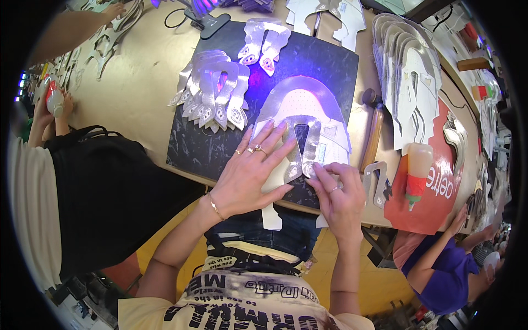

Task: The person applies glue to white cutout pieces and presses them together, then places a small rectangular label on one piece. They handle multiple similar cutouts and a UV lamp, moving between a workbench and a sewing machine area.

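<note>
A white and silver shoe upper lies flat on a dark marbled board, under bright bluish light. Over its middle sits a silver U-shaped eyelet piece, its two legs pointing toward me. My left hand rests on the upper's left side with fingers spread, holding nothing. At the right leg's tip, my right hand pinches the silver eyelet piece between thumb and fingers. Left of the upper is a fanned pile of similar silver pieces; another few silver pieces lie at the board's far edge.
The dark board covers the near table. To its right are a wooden-handled hammer, a stack of uppers, a loose grey piece and a glue bottle on a red sheet. A black clip lamp base stands behind. Co-workers sit left and right.
</note>
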Demonstrator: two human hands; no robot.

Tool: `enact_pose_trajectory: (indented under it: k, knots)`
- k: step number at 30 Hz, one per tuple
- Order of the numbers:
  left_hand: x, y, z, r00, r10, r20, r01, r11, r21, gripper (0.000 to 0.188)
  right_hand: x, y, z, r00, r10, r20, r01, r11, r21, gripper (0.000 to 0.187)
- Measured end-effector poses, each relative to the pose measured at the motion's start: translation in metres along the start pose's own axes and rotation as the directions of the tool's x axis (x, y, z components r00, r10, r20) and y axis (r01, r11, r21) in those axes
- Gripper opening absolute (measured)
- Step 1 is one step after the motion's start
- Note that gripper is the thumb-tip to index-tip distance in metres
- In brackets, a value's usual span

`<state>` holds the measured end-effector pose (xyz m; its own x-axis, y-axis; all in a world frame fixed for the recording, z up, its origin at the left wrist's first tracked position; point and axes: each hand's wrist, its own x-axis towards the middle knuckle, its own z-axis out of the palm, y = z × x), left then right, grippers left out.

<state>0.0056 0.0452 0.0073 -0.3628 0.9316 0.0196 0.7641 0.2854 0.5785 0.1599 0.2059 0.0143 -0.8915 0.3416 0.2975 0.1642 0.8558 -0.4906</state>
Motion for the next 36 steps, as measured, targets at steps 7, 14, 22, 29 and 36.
enact_pose_trajectory:
  k: [7, 14, 22, 29, 36]
  knots:
    - [-0.018, 0.017, -0.014, 0.992, 0.010, 0.124, -0.011, 1.000, 0.011, 0.057, -0.010, 0.012, -0.016, 0.999, -0.045, 0.018, 0.046, 0.999, -0.027, 0.026]
    - [-0.004, 0.027, -0.006, 0.997, 0.036, -0.075, -0.034, 0.999, 0.024, 0.072, -0.001, 0.006, -0.028, 0.989, -0.004, 0.146, -0.003, 0.999, 0.049, 0.015]
    - [0.034, 0.018, 0.017, 0.993, -0.037, -0.112, 0.026, 0.996, -0.090, 0.099, 0.032, 0.000, -0.021, 0.992, 0.050, 0.120, -0.048, 0.999, -0.022, 0.011]
    - [0.034, 0.020, 0.018, 0.987, -0.127, -0.103, 0.112, 0.984, -0.140, 0.115, 0.045, -0.006, -0.022, 0.989, -0.024, -0.143, 0.048, 0.984, 0.171, 0.010]
    - [0.028, 0.023, 0.019, 0.971, -0.164, -0.175, 0.147, 0.984, -0.102, 0.116, 0.014, -0.025, -0.010, 0.905, 0.424, 0.021, -0.330, 0.671, 0.665, 0.019]
